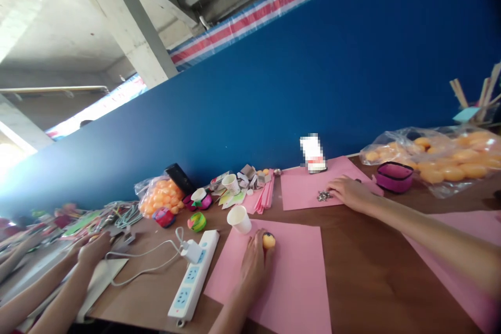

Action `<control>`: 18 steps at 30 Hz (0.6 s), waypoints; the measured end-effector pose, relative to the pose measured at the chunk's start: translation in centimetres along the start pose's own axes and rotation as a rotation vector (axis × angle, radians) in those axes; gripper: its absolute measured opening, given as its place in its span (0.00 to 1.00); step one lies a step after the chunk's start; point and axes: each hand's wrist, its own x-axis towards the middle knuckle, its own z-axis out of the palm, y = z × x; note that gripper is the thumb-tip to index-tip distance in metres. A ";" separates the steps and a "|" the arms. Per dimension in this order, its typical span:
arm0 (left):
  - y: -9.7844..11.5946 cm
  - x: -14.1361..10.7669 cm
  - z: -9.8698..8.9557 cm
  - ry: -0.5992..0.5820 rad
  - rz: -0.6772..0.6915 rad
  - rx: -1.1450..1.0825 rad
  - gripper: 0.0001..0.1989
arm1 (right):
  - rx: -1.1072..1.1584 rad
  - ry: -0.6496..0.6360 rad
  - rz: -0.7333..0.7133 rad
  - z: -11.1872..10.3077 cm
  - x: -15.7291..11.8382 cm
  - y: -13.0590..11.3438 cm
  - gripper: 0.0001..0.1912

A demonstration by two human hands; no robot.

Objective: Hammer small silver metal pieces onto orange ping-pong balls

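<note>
My left hand (255, 260) rests on a pink sheet (293, 271), fingers curled round the side of a small orange-yellow ball (269, 240) with a dark patch on top. A white paper cup (239, 219) stands just beyond this hand. Farther out on the right, my right hand (346, 191) reaches over a second pink sheet (297, 190). Its fingertips are drawn together at the edge of a small pile of shiny metal pieces (323, 196). Whatever they pinch is too small to make out. A lit phone (313, 154) leans upright behind that pile.
A white power strip (194, 275) with a plugged-in charger lies left of my left hand. Bags of orange balls (162, 195) stand at left and far right. A purple pouch (394, 176) sits beyond my right forearm. Another person's hands (94, 248) work at far left.
</note>
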 end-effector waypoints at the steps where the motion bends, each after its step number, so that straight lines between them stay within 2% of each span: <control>1: -0.3 0.2 0.0 -0.004 0.009 0.003 0.20 | 0.009 -0.008 -0.008 -0.1 0.0 -0.1 0.12; 12: -2.6 1.9 -1.1 -0.060 0.033 0.148 0.19 | 0.063 -0.022 0.083 -0.6 0.6 -0.5 0.09; 18: -3.6 2.0 -1.2 -0.101 0.051 0.190 0.22 | 0.095 -0.040 0.096 -0.5 0.6 -0.3 0.13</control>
